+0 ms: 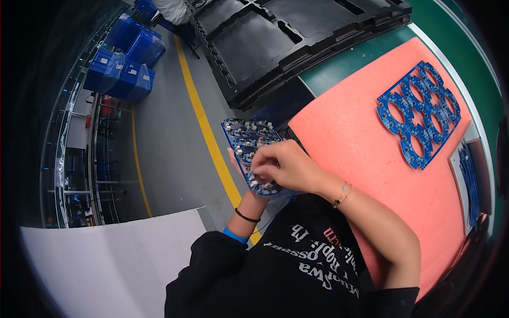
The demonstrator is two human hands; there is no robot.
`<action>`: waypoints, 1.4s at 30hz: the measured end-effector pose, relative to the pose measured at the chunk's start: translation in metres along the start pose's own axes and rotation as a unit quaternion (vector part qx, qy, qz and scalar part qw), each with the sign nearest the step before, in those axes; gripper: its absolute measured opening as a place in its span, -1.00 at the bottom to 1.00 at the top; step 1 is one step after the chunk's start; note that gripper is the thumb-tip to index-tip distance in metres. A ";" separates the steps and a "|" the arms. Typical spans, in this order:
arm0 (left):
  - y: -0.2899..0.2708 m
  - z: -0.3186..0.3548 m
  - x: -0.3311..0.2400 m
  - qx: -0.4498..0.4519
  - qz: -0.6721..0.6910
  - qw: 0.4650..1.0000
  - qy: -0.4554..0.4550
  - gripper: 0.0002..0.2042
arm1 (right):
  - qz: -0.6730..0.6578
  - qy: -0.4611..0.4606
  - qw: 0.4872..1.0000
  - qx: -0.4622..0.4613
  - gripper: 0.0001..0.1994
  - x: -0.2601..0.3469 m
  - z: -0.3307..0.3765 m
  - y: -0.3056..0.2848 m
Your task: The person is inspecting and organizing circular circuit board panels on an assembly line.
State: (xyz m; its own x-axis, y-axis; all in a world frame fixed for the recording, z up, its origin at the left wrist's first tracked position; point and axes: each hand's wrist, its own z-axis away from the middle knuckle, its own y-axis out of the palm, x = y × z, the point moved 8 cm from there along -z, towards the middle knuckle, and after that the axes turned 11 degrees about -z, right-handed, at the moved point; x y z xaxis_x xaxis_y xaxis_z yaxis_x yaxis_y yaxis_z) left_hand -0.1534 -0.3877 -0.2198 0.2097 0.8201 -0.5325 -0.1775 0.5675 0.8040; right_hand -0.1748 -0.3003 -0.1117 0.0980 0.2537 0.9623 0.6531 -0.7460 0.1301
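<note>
**A blue circuit panel held in two hands beside the pink foam mat**

At the centre we see a blue circuit panel [249,146], a flat board studded with small pale components, held tilted in the air over the grey floor [169,143], just off the left edge of the pink foam mat [350,138]. The left hand [249,183] supports the panel from beneath; only its wrist and a little of the palm show, so we cannot tell how its fingers are set, though the panel rests against it. The right hand [281,164] lies over the lower part of the panel with the fingers curled and pinched down onto the panel's face, near its lower components. The left wrist carries a dark band [246,216] and a blue cuff [234,235]; the right wrist carries a thin bracelet [343,195]. Both forearms emerge from black sleeves, and a black garment [297,270] with pale lettering fills the lower middle of the view.

Moving outward, we find a second blue panel [419,114], with a pattern of round openings, lying flat on the mat, well apart from the hands. The mat covers a green table [344,63]. Beyond it stands a stack of black moulded trays [286,37]. A yellow line [204,122] runs across the floor, blue bins [124,58] sit at the upper left, and a white sheet [111,265] occupies the lower left.
</note>
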 end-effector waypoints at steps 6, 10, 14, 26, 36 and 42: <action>0.018 0.000 -0.007 0.046 0.026 0.998 0.020 -0.30 | 0.028 -0.041 0.998 -0.043 -0.87 0.012 -0.002 -0.009; 0.024 0.003 -0.003 -0.012 -0.054 0.998 0.018 -0.29 | 0.085 -0.091 0.989 0.073 -0.84 0.009 0.004 0.015; -0.006 0.002 -0.005 -0.049 -0.054 0.997 0.029 -0.28 | 0.056 -0.040 0.996 0.059 -0.88 0.006 0.001 0.012; 0.005 0.004 -0.008 -0.070 -0.118 0.990 0.030 -0.30 | 0.112 -0.105 0.985 0.082 -0.89 0.011 0.004 0.012; -0.026 0.001 -0.003 -0.013 -0.053 0.998 0.028 -0.25 | -0.040 0.032 0.995 0.089 -0.97 0.000 -0.002 0.013; 0.009 0.024 0.008 0.061 -0.027 0.994 -0.088 -0.15 | 0.028 0.055 0.994 -0.092 -0.87 -0.019 -0.004 -0.028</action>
State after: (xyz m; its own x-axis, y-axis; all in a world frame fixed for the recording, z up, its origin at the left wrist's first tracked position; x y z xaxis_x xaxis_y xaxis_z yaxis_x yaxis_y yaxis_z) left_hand -0.1304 -0.3777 -0.2113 0.3829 0.7564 -0.5303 -0.0454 0.5888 0.8070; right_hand -0.1979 -0.2868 -0.1323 0.0406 0.1474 0.9882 0.5003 -0.8592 0.1076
